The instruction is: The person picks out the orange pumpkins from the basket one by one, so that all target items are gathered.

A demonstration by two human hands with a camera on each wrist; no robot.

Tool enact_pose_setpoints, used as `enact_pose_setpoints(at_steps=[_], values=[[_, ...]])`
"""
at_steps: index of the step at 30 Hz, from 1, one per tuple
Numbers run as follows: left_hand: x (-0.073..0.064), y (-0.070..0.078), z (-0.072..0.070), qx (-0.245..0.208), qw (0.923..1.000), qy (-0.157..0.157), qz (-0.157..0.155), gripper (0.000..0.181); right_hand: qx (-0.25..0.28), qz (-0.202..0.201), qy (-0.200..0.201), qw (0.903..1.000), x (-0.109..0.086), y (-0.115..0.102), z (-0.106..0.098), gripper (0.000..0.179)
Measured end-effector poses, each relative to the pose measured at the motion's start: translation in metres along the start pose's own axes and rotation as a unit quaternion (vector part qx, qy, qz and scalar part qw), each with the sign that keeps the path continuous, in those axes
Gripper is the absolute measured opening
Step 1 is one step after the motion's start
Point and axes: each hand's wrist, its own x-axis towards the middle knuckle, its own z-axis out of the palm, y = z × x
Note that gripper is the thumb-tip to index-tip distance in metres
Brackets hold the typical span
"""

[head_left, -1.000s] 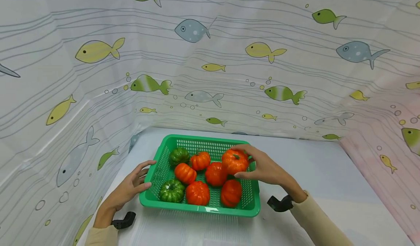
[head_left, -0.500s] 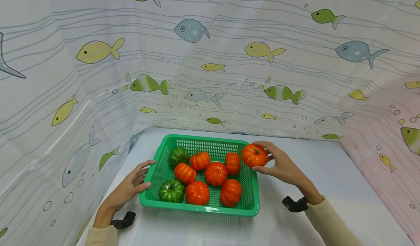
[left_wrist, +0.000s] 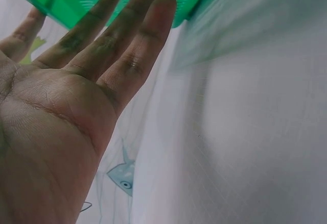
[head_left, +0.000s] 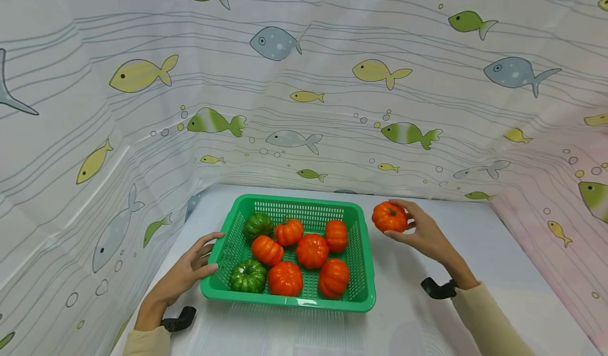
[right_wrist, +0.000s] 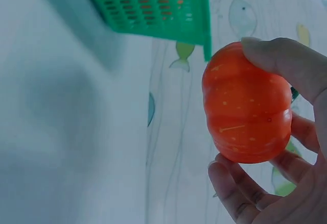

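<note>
My right hand (head_left: 425,234) grips a small orange pumpkin (head_left: 389,217) with a green stem, off to the right of the green basket (head_left: 294,303). In the right wrist view the thumb lies on one side of the pumpkin (right_wrist: 248,106) and the fingers on the other, with the basket wall (right_wrist: 153,9) beyond. My left hand (head_left: 185,271) touches the basket's left side, its fingers fairly straight in the left wrist view. Inside the basket lie two green pumpkins, one at the front (head_left: 248,275) and one at the back (head_left: 258,226), and several orange ones (head_left: 312,251).
A white table (head_left: 456,277) carries the basket and extends to the right of it. Curtain-like sheeting (head_left: 332,166) printed with fish stands behind and on both sides. Each wrist wears a black camera, one on the left (head_left: 179,319) and one on the right (head_left: 438,289).
My right hand has lifted the orange pumpkin out over the basket's right rim and carried it right, uncovering another orange pumpkin in the basket. My left hand stays at the basket.
</note>
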Motion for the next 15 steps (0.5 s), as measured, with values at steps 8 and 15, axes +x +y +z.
enact_pose_setpoints(at_steps=[8,15], values=[[0.000,0.002,0.000,0.013,0.9999,0.005,-0.001,0.068,-0.007,0.034,0.009,0.9993,0.004,0.028,0.004,0.081],[-0.001,0.004,0.001,0.010,0.9999,0.003,-0.005,0.068,-0.007,0.078,0.003,0.9970,0.004,0.054,0.009,0.085]])
